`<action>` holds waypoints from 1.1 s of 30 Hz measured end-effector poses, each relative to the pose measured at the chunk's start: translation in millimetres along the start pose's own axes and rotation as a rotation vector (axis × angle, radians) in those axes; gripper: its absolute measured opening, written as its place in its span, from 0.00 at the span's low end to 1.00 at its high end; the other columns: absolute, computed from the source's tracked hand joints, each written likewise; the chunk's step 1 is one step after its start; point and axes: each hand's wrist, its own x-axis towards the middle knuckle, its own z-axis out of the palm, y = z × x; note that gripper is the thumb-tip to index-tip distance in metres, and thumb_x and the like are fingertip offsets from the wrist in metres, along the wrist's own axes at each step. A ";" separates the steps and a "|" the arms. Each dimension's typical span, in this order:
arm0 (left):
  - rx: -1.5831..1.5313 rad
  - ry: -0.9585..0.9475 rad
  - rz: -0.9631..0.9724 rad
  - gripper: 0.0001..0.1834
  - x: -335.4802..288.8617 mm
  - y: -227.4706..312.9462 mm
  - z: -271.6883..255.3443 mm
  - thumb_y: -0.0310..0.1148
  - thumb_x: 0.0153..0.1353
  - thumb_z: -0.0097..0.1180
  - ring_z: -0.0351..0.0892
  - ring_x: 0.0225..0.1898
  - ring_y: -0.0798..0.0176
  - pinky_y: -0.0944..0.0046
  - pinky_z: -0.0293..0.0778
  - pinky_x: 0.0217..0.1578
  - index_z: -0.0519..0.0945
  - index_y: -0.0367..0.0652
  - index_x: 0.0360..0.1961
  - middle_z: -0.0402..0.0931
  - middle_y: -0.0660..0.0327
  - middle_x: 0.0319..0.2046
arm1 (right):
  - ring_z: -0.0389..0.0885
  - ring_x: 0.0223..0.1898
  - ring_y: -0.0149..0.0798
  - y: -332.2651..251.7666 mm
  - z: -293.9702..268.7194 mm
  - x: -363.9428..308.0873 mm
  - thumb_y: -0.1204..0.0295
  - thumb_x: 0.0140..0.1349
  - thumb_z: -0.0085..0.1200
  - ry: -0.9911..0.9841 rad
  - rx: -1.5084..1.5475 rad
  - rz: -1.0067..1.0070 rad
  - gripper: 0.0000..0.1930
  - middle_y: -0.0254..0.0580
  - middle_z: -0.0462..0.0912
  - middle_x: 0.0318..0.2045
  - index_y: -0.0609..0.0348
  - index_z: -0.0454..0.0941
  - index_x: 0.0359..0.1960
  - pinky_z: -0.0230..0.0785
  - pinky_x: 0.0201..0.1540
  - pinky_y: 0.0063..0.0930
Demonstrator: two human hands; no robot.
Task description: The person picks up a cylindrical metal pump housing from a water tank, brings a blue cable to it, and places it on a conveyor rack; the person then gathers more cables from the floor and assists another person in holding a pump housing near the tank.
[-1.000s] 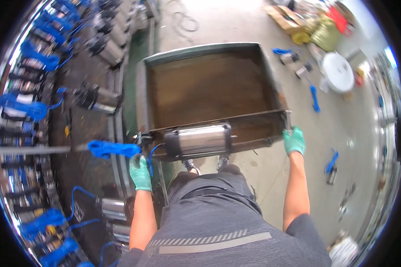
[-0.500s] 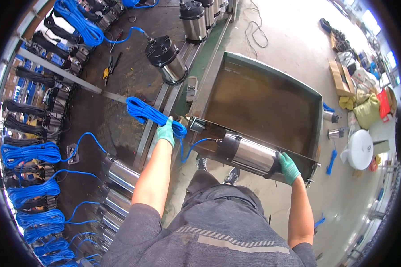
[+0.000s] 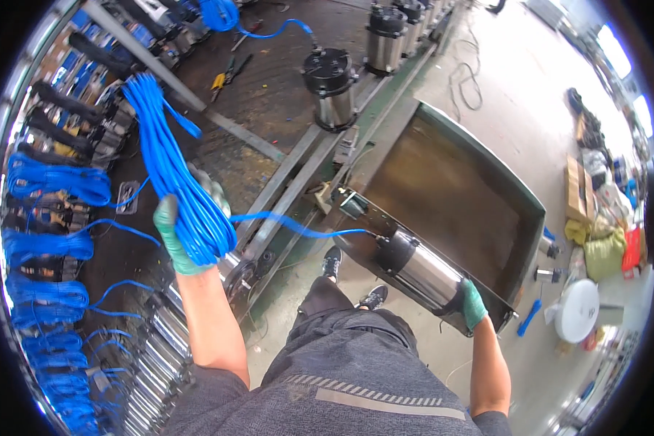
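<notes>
In a green-palmed glove, my left hand is closed around a long, bundled coil of blue cable, held up at the left above the dark bench. From the coil a single blue strand runs right to the black cap of a shiny steel cylindrical pump. The pump lies on its side in a narrow metal cradle along the near edge of a water tank. My right hand, also gloved, grips the pump's far-right end; some of its fingers are hidden behind it.
The grey tank holds murky brown water. Upright steel pumps line the rail ahead. Lying pumps and blue cable coils crowd the left. Yellow-handled pliers rest on the bench, and a white drum stands right.
My left hand has carried the coil leftward, and the strand to the pump is stretched out more. My right hand stays on the pump's end. The whole view has turned somewhat.
</notes>
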 end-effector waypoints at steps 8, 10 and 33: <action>0.476 0.139 0.264 0.23 31.1 47.5 129.0 0.40 0.60 0.65 0.82 0.39 0.63 0.62 0.80 0.41 0.78 0.38 0.51 0.82 0.59 0.38 | 0.82 0.48 0.57 -11.5 60.6 -14.4 0.52 0.64 0.49 -0.115 -0.165 -0.193 0.31 0.56 0.78 0.49 0.68 0.70 0.58 0.80 0.40 0.52; 0.444 0.094 0.358 0.22 38.6 74.0 148.3 0.40 0.62 0.62 0.82 0.38 0.63 0.63 0.79 0.41 0.77 0.36 0.52 0.82 0.56 0.38 | 0.84 0.43 0.54 -15.4 87.9 -12.3 0.53 0.64 0.51 -0.080 -0.334 -0.296 0.28 0.54 0.82 0.43 0.69 0.74 0.53 0.80 0.35 0.47; 0.894 0.353 0.402 0.23 -14.5 136.0 -45.0 0.33 0.60 0.70 0.78 0.43 0.69 0.64 0.76 0.46 0.75 0.44 0.54 0.80 0.66 0.42 | 0.83 0.33 0.45 42.8 438.5 174.9 0.47 0.72 0.46 -0.369 -0.125 -0.018 0.20 0.41 0.80 0.36 0.51 0.69 0.47 0.80 0.29 0.49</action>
